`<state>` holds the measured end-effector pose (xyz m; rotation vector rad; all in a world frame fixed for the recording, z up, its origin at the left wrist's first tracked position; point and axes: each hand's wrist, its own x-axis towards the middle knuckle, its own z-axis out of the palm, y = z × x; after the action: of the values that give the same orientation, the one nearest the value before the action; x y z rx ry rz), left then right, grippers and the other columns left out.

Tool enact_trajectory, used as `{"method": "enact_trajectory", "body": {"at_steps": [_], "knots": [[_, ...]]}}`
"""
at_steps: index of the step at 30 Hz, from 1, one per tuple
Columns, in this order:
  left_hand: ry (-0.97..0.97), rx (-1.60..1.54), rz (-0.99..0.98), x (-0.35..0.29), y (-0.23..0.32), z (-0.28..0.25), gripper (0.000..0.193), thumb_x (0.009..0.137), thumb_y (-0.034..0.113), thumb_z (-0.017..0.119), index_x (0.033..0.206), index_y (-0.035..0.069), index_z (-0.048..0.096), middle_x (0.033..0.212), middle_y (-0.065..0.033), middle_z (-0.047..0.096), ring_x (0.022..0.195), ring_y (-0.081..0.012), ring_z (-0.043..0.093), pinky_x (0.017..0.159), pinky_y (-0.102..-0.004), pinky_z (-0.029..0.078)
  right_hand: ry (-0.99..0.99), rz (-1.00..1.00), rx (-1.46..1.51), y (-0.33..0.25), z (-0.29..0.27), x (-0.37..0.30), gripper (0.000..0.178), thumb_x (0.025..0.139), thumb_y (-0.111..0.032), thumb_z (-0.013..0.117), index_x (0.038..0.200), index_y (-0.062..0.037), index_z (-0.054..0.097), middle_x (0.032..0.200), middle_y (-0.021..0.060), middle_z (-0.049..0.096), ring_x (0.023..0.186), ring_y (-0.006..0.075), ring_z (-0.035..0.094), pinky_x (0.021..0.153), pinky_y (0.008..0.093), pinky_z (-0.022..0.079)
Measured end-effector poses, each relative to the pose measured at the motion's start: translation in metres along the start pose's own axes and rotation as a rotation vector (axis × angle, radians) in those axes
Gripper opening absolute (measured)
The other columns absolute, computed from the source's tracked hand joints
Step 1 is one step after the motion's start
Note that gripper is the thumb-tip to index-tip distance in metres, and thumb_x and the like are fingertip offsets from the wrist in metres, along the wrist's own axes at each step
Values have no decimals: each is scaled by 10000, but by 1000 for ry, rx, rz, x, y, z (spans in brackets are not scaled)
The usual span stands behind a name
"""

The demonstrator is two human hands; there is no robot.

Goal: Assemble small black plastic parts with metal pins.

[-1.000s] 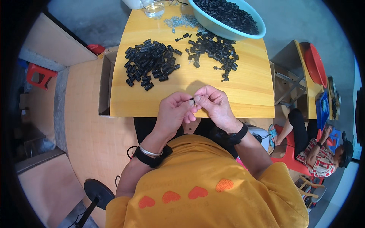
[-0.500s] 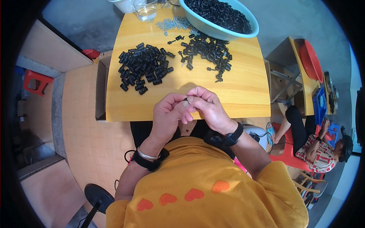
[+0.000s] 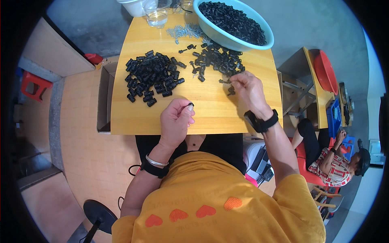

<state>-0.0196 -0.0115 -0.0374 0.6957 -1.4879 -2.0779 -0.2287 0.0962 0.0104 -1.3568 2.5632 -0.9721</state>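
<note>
My left hand (image 3: 175, 121) is closed near the table's front edge. A small black plastic piece (image 3: 190, 104) shows between its thumb and curled forefinger. My right hand (image 3: 251, 94) reaches over the near right side of a loose pile of black plastic parts (image 3: 216, 58). Its fingertips are pinched together beside a thin black stem-like piece (image 3: 224, 81); what they grip, if anything, is too small to make out. To the left lies a heap of short black cylindrical pieces (image 3: 152, 73), apart from both hands.
A light-blue basin (image 3: 265, 45) full of black parts stands at the table's back right. Small silvery pieces (image 3: 184, 31) lie beside it, near a clear cup (image 3: 157, 18). On the right, a person (image 3: 332, 166) sits by another table holding a red basin (image 3: 325, 73).
My hands were together at the table's front edge. The right hand has moved off forward and right to the parts pile, while the left stays near the edge with the black piece.
</note>
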Motion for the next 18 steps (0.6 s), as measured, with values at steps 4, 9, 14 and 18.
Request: {"method": "enact_trajectory", "body": {"at_steps": [4,9,14,18], "knots": [[2,-14,-8,-1,0,-1,92,884,86,512,935,16,545,745,-39,591,584,-74,549,515,-185,428,57,-156,-241,15,9,21,73,716,-56,594,740,-52,663,718,98,570,783,280,540,661,382,431],[-15,-19,16,-3,-2,-5,96,885,84,507,936,11,542,747,-43,587,581,-77,549,512,-186,430,-49,-108,-470,10,17,28,85,718,-147,615,743,-80,661,772,75,575,813,258,539,694,384,394],[-24,-56,23,0,-2,-6,112,886,90,508,940,-4,534,749,-54,584,582,-84,553,509,-192,434,-73,-142,-535,12,22,30,91,718,-158,621,752,-79,652,780,83,576,812,257,540,716,382,385],[-28,-93,-10,4,3,-7,108,884,83,509,940,-6,534,753,-62,587,584,-94,559,506,-197,443,-41,-80,-234,1,13,23,75,714,-125,602,753,-79,646,741,101,580,737,282,558,671,372,414]]}}
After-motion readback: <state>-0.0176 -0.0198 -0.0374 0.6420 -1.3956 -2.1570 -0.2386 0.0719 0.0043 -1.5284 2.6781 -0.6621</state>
